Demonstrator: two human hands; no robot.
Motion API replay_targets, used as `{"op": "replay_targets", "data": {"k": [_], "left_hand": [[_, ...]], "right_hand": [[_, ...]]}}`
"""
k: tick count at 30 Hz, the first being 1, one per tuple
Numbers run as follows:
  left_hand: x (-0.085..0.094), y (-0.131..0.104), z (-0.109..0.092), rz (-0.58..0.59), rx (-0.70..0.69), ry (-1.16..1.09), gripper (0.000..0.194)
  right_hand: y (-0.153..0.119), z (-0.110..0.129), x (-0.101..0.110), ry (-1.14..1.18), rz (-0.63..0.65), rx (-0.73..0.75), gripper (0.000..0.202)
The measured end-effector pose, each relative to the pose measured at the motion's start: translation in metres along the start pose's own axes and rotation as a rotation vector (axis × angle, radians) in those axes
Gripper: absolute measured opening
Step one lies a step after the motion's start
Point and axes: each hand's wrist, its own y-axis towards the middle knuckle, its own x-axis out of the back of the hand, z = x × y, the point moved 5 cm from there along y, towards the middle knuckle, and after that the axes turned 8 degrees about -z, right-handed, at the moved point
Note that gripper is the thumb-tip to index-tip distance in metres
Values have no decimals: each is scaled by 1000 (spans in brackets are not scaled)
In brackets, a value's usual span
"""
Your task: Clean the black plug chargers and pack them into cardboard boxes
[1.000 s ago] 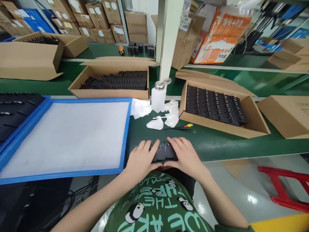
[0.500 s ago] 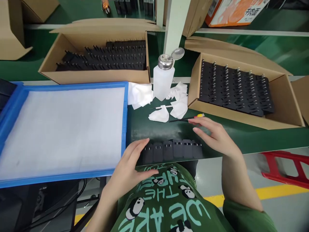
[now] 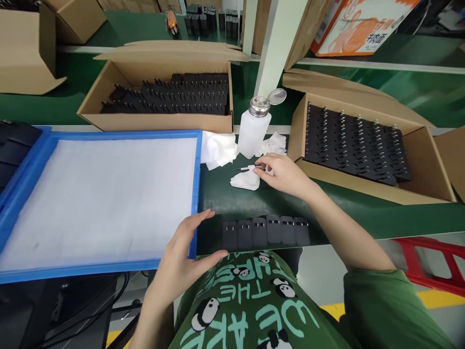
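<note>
A row of several black plug adapters (image 3: 267, 231), each with two metal pins, lies along the near table edge. Left of this row, over the frame of the blue-rimmed tray (image 3: 199, 194), my left hand (image 3: 183, 254) is held open, thumb and fingers apart, with nothing in it. My right hand (image 3: 281, 175) reaches across to the wipes, its thumb and fingertips pinched on the right end of a thin pointed tool (image 3: 245, 168) with a pale handle. Just below that tool is a crumpled white wipe (image 3: 245, 180). My fingers hide part of the tool's end.
A white pump bottle (image 3: 254, 131) with its lid flipped up stands behind my right hand, among white wipes (image 3: 218, 148). Open cartons of pinned black adapters stand at left (image 3: 160, 122) and right (image 3: 378, 186). A pale post (image 3: 276, 48) rises behind the bottle.
My right hand has moved left and away from me, from the yellow-tipped black stick to the pale-handled tool. My left hand has drawn left, away from the adapters. The view has shifted slightly.
</note>
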Motion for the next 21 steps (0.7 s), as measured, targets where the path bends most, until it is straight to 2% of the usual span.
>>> {"op": "replay_targets", "data": {"k": [5, 9, 13, 16, 19, 21], "left_hand": [[13, -3, 8, -102, 20, 17, 66], [14, -3, 11, -126, 36, 9, 63], [8, -3, 14, -87, 27, 2, 61], [7, -4, 15, -87, 31, -10, 61], [9, -5, 15, -89, 5, 10, 57], [12, -7, 16, -101, -26, 35, 53]], "right_hand": [[-13, -4, 15, -41, -10, -65, 26], [-32, -24, 27, -149, -106, -237, 29], [-38, -42, 12, -271, -106, -391, 30], [-35, -46, -3, -303, -106, -459, 34], [-35, -44, -9, -251, -136, -452, 20], [-37, -39, -5, -172, -193, -402, 12]]}}
